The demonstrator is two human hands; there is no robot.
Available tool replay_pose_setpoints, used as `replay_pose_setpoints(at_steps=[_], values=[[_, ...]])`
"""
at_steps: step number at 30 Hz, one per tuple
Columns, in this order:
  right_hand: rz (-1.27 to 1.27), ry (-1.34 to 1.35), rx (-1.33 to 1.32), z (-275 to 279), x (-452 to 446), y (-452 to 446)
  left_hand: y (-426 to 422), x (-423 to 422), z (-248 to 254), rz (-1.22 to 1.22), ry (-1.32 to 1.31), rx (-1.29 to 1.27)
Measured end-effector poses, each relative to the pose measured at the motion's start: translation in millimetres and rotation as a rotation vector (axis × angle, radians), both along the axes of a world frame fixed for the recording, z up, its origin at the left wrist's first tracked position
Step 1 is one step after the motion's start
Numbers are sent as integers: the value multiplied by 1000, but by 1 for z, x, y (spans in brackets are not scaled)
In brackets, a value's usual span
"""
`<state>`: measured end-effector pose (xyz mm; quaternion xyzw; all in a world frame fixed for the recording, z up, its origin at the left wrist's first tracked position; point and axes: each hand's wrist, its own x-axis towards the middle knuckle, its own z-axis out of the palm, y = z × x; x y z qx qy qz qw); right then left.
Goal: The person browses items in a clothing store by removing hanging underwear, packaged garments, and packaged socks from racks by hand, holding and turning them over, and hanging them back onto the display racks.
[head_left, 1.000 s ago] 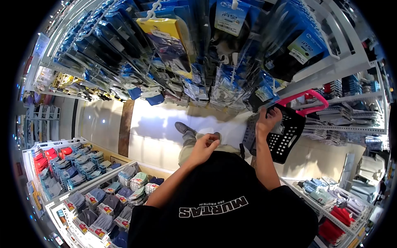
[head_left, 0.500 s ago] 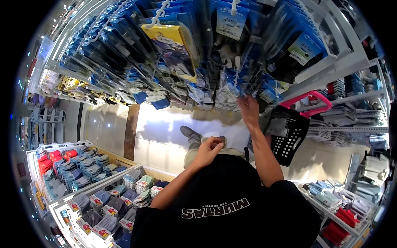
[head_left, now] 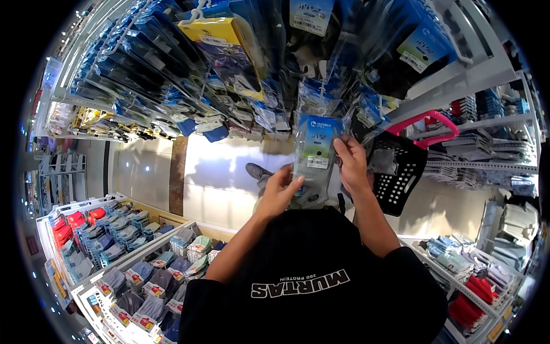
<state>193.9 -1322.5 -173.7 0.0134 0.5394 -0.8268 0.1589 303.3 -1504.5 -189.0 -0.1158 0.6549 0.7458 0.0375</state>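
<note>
A pack of grey socks (head_left: 314,175), in clear plastic with a blue printed top and a white barcode label, is held upright in front of my body. My left hand (head_left: 278,192) grips its lower left edge, thumb lying on the front. On the other side, my right hand (head_left: 352,163) pinches the upper right edge between thumb and fingers. Just behind the pack, similar packs (head_left: 312,97) hang on a hook of the display rack. The backs of my fingers are partly hidden by the pack.
A black basket (head_left: 395,192) with a pink handle (head_left: 450,123) is at my right, a plastic-wrapped item inside. Hanging packs, one with a yellow card (head_left: 220,31), fill the rack ahead. Folded socks fill bins (head_left: 146,286) at the lower left, and shelves (head_left: 484,167) stand at the right.
My right hand has come back from the hanging packs toward my body with a pack of socks. My left hand has risen and taken hold of its left edge.
</note>
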Motion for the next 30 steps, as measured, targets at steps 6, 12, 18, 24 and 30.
replay_pose_setpoints(at_steps=[6,12,18,24,30], values=[[-82,-38,-80,-6,-2,-5,10,-6,20,-6,-12,181],[-4,-1,-15,-13,1,4,11,-3,30,46,-6,159],[149,-46,-60,-4,24,-19,22,-1,49,-35,239,-240],[513,-449,-715,6,19,-22,26,-9,68,-174,518,-834],[447,-454,-783,5,21,-19,26,-8,65,-198,576,-840]])
